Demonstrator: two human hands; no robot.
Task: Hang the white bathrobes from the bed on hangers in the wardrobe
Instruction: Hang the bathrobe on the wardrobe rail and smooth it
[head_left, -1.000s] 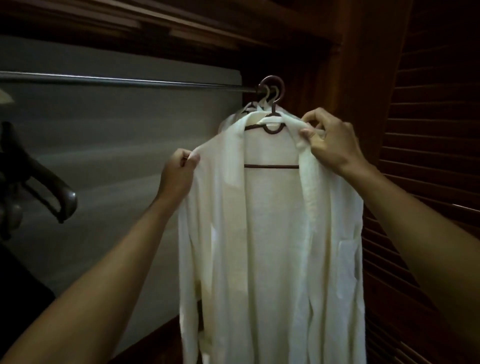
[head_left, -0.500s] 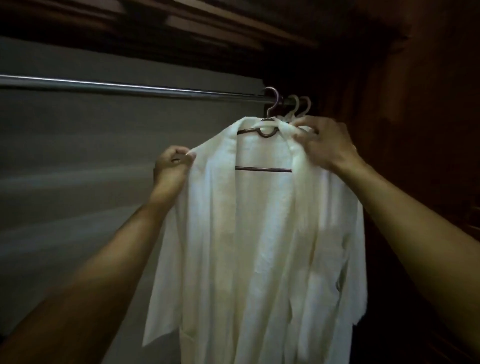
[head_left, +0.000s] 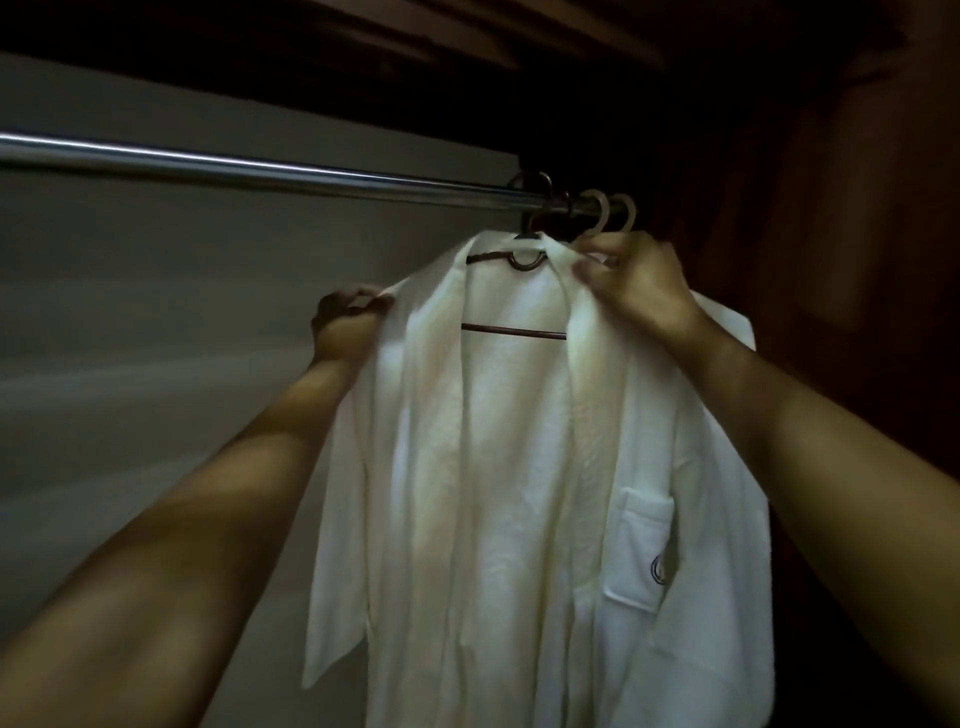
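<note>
now my right hand (head_left: 639, 286) pinches the collar just beside the hanger's neck, and my left hand (head_left: 345, 322) grips the shoulder edge out to the left. the white bathrobe (head_left: 519, 467) hangs between them on the dark hanger (head_left: 514, 331), hooked over the rail (head_left: 260, 174), with its front turned to me. my right hand is nearer the hook, i judge.

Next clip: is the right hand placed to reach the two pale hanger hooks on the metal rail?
Likely yes. The right hand pinches the white bathrobe at its collar just below the two pale hanger hooks on the shiny metal rail, nothing between; it must only release its grip.
</note>
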